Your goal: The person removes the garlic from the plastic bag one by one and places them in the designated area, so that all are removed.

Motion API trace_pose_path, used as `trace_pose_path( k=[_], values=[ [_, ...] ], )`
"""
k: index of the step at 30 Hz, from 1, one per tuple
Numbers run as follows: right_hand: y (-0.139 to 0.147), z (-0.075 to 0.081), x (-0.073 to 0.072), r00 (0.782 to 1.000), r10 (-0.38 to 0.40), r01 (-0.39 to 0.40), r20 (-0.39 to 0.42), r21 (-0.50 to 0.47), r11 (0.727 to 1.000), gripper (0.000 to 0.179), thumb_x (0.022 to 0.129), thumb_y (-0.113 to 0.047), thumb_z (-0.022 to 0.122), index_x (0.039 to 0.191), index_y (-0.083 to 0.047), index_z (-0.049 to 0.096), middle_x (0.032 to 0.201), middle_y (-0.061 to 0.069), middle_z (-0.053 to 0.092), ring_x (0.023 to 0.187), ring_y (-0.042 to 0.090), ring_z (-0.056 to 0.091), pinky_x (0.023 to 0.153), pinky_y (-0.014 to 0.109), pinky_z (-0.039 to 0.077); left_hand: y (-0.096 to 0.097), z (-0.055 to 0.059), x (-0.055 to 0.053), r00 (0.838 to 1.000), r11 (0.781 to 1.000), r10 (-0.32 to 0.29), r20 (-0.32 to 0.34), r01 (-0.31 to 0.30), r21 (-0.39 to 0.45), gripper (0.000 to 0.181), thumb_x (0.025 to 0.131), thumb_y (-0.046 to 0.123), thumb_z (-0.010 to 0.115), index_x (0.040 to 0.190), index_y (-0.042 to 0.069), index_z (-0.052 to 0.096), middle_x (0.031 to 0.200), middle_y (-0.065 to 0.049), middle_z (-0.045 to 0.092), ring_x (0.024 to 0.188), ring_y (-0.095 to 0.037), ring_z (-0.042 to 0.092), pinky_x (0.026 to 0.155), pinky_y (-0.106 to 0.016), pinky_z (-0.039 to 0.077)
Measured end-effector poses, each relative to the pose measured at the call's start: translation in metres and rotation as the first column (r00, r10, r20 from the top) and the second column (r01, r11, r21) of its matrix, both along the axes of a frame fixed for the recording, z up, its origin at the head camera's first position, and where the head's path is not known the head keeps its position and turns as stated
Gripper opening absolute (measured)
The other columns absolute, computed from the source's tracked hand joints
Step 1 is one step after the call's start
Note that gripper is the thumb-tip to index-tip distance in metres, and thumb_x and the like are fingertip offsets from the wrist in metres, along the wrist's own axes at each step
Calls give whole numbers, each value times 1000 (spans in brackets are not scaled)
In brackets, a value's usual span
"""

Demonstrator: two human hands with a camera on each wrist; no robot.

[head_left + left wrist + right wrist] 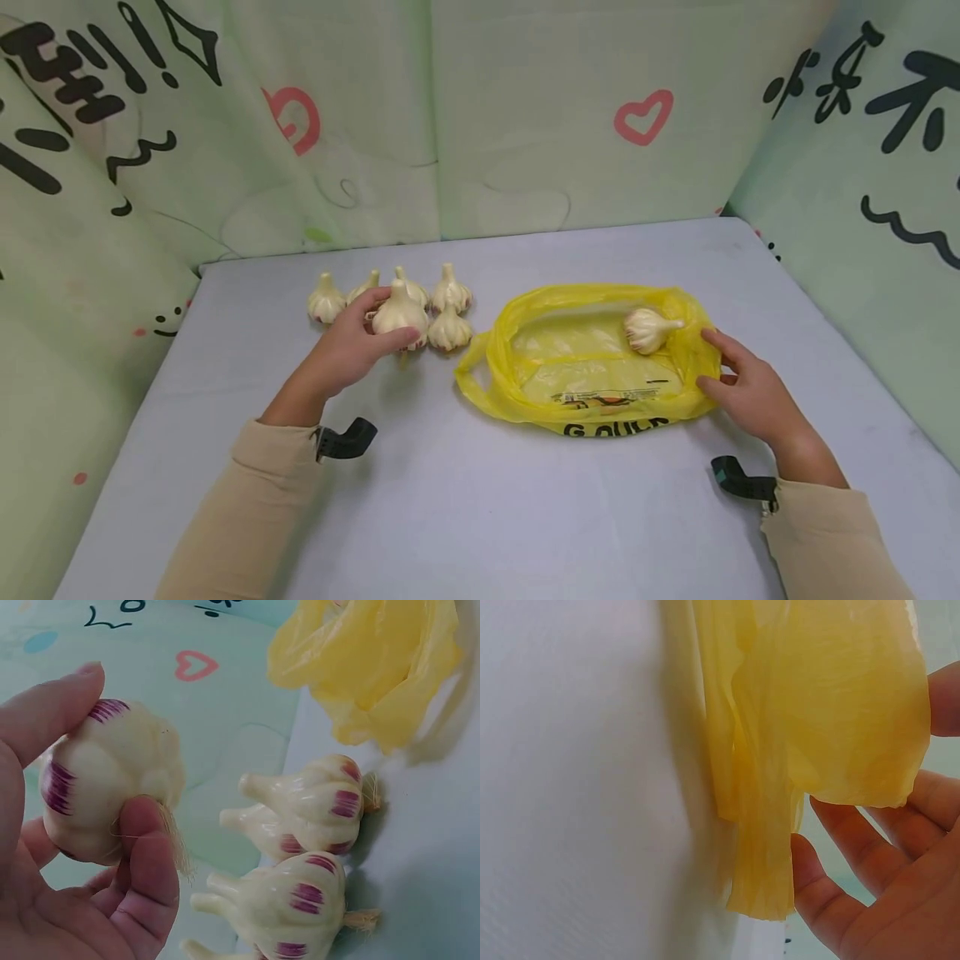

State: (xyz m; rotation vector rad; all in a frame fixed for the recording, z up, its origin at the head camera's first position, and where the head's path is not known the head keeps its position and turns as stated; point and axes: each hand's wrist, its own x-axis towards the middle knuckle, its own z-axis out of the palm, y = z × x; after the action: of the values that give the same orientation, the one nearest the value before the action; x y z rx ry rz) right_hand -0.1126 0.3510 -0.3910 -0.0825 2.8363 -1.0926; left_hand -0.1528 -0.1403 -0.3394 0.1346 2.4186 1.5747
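In the left wrist view my left hand [82, 877] grips a pale garlic bulb [112, 780] with purple streaks and stringy roots. The head view shows that bulb [400, 315] raised in front of several other garlic bulbs [450, 329], with my left hand [348, 350] at its left side. A yellow plastic bag [525, 404] lies with its mouth spread wide. One garlic bulb [647, 331] rests inside it, toward the right. My right hand [757, 396] touches the bag's right rim, thumb and fingers apart. In the right wrist view the yellow film [847, 712] hides some fingertips.
The table [465, 517] has a pale cloth. Printed curtains [510, 183] stand along its back and sides. A bag handle loop [471, 379] reaches left toward the garlic group. Each wrist wears a black camera mount [348, 439].
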Motion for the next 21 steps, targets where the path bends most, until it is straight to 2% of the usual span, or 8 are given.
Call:
trace_pose_path(
  k=[4, 8, 13, 16, 18, 21],
  values=[
    [0, 0, 0, 1000, -3, 3, 4, 4, 1000, 66, 101, -13, 54, 155, 7, 22, 156, 35, 20, 127, 55, 35, 97, 69, 38, -1, -3, -1, 999, 999, 37, -18, -37, -14, 77, 90, 24, 77, 152, 4, 34, 147, -14, 43, 119, -30, 53, 92, -41, 49],
    [1, -1, 0, 1000, 4, -4, -1, 3, 1000, 66, 101, -13, 54, 155, 7, 22, 157, 34, 20, 127, 54, 35, 96, 69, 38, -1, -7, -2, 994, 993, 96, -51, -100, -67, 80, 91, 27, 75, 153, 3, 29, 147, -18, 41, 124, -32, 49, 99, -46, 46],
    [1, -2, -1, 1000, 7, -7, -1, -3, 1000, 66, 101, -13, 54, 155, 7, 22, 157, 34, 20, 128, 55, 35, 97, 69, 38, -4, -8, -2, 984, 985, 123, -127, -136, -104, 76, 94, 26, 70, 155, 6, 27, 146, -21, 40, 119, -34, 50, 97, -49, 44],
    [1, -2, -1, 1000, 5, -5, 4, -2, 1000, 66, 101, -13, 54, 155, 7, 22, 157, 35, 20, 128, 55, 35, 96, 69, 38, -8, -8, -1, 984, 980, 128, -126, -144, -135, 77, 96, 28, 67, 156, 4, 26, 148, -21, 37, 118, -34, 49, 97, -49, 43],
    [1, -2, -1, 1000, 6, -6, 5, 0, 1000, 66, 101, -13, 54, 155, 7, 22, 156, 35, 20, 128, 55, 35, 97, 70, 38, -12, -8, -1, 986, 980, 132, -102, -145, -138, 77, 97, 29, 65, 157, 3, 23, 149, -21, 36, 118, -33, 48, 95, -47, 44],
    [1, -2, -2, 1000, 9, -9, 1, -4, 1000, 66, 100, -13, 54, 155, 7, 22, 156, 35, 20, 128, 55, 34, 97, 70, 37, -17, -7, 0, 988, 981, 141, -66, -148, -121, 79, 97, 22, 59, 159, 4, 15, 139, -23, 42, 106, -31, 51, 84, -42, 47]
  ],
)
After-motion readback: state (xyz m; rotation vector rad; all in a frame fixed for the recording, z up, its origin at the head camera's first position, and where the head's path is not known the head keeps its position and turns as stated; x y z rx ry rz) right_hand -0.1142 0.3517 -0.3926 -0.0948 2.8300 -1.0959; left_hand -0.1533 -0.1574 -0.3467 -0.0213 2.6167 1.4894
